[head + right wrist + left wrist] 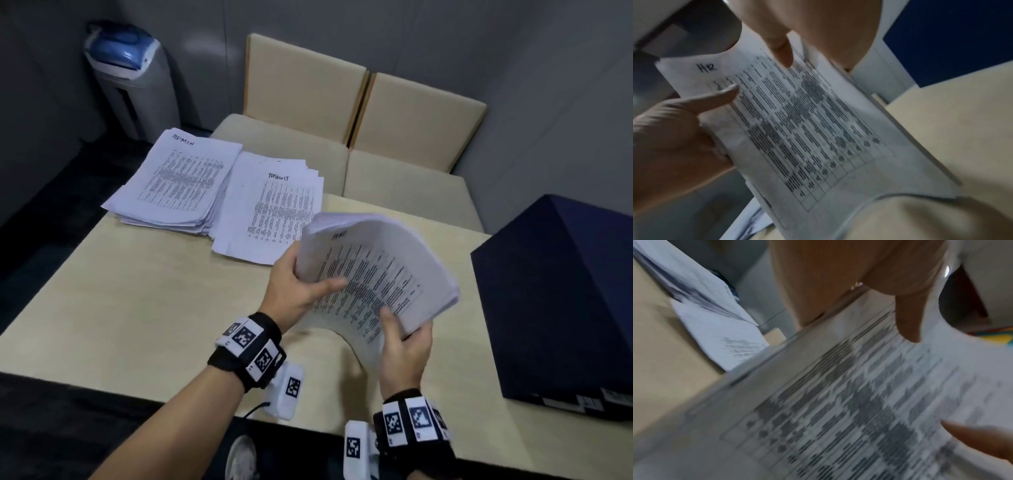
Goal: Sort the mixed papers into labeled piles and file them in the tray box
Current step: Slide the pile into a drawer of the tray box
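A thick stack of printed sheets marked HR (pixel 373 270) (pixel 807 129) (pixel 859 402) hangs bent in the air above the table. My left hand (pixel 298 287) grips its left edge, thumb across the top sheet. My right hand (pixel 404 342) grips its near edge, thumb on top, the other fingers hidden underneath. On the table's far left lie two piles: one marked ADMIN (pixel 171 181) and one marked TASKLIST (pixel 274 205), partly overlapping. A dark blue box (pixel 561 308) stands at the table's right side.
The light wooden table (pixel 137 308) holds the piles and box. Two beige cushioned seats (pixel 394 137) stand behind its far edge. A grey and blue machine (pixel 133 78) stands on the floor at the back left. A shoe (pixel 241 455) shows below the near edge.
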A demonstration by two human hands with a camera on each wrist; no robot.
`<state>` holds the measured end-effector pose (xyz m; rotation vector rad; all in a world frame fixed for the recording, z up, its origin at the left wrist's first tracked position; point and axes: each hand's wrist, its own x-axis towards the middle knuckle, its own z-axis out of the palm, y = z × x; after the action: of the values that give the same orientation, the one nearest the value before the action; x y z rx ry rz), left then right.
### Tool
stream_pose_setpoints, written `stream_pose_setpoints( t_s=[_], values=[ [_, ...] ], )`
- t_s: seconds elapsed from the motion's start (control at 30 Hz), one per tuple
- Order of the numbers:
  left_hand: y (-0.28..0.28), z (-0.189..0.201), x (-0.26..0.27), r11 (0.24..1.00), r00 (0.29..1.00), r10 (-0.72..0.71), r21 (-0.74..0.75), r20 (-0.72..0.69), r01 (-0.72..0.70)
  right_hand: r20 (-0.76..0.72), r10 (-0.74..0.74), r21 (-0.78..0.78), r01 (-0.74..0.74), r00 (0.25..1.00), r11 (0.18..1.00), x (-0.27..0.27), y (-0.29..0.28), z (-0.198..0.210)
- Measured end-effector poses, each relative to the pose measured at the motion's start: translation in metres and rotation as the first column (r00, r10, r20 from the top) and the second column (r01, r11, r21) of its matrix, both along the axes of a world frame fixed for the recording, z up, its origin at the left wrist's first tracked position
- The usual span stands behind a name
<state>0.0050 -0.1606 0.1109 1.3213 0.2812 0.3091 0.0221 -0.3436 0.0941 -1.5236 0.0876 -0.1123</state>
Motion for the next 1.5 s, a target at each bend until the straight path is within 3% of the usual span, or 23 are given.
stream_pose_setpoints(
  t_s=[0.1, 0.17, 0.3, 0.4, 0.5, 0.6, 0.67, 0.77, 0.9, 1.23, 1.4, 1.5],
  values=[
    [0.001, -0.026, -0.006, 0.997, 0.992, -0.07, 0.034, -0.102, 0.074, -0.123, 0.0, -0.007, -0.001, 0.992, 1.0, -0.002, -0.01, -0.022],
    [-0.001, -0.039, -0.007, 0.99, 0.987, -0.039, 0.125, -0.153, 0.059, -0.169, 0.026, -0.076, -0.039, 0.985, 0.996, -0.002, -0.015, -0.03],
    [-0.009, -0.04, -0.002, 0.98, 0.989, 0.031, 0.198, -0.145, -0.001, -0.192, 0.034, -0.071, -0.048, 0.981, 0.996, 0.003, -0.03, -0.028],
    [-0.024, -0.022, 0.008, 0.996, 0.996, 0.002, 0.09, -0.09, 0.006, -0.19, 0.027, -0.066, -0.041, 0.981, 0.997, 0.0, -0.057, -0.021],
    [-0.05, -0.007, 0.018, 0.99, 0.997, -0.029, -0.142, -0.071, 0.018, -0.252, -0.021, -0.023, 0.016, 0.967, 1.0, -0.016, -0.103, -0.022],
    [-0.088, 0.002, 0.025, 0.953, 0.996, -0.054, -0.301, -0.065, 0.033, -0.311, -0.006, 0.303, 0.105, 0.95, 0.947, -0.036, -0.147, -0.016],
    [-0.119, -0.002, 0.028, 0.927, 0.993, -0.088, -0.371, -0.084, 0.051, -0.326, 0.027, 0.417, 0.118, 0.945, 0.901, -0.045, -0.173, -0.011],
    [-0.171, -0.019, 0.023, 0.91, 0.98, -0.133, -0.411, -0.146, 0.062, -0.336, 0.022, 0.261, 0.071, 0.942, 0.963, -0.056, -0.214, -0.016],
    [-0.245, -0.047, 0.002, 0.929, 0.929, -0.223, -0.354, -0.295, 0.111, -0.362, -0.125, 0.052, 0.153, 0.924, 0.987, -0.082, -0.299, -0.03],
    [-0.363, -0.112, -0.029, 0.954, 0.798, -0.299, -0.168, -0.524, 0.247, -0.607, -0.059, 0.239, 0.254, 0.792, 0.937, -0.156, -0.519, -0.061],
    [-0.379, -0.133, -0.044, 0.944, 0.761, -0.306, -0.081, -0.571, 0.319, -0.616, -0.175, 0.332, 0.454, 0.768, 0.827, -0.152, -0.562, -0.08],
    [-0.372, -0.154, -0.06, 0.945, 0.721, -0.293, -0.074, -0.628, 0.319, -0.61, -0.203, 0.347, 0.489, 0.766, 0.8, -0.135, -0.568, -0.083]
  ],
)
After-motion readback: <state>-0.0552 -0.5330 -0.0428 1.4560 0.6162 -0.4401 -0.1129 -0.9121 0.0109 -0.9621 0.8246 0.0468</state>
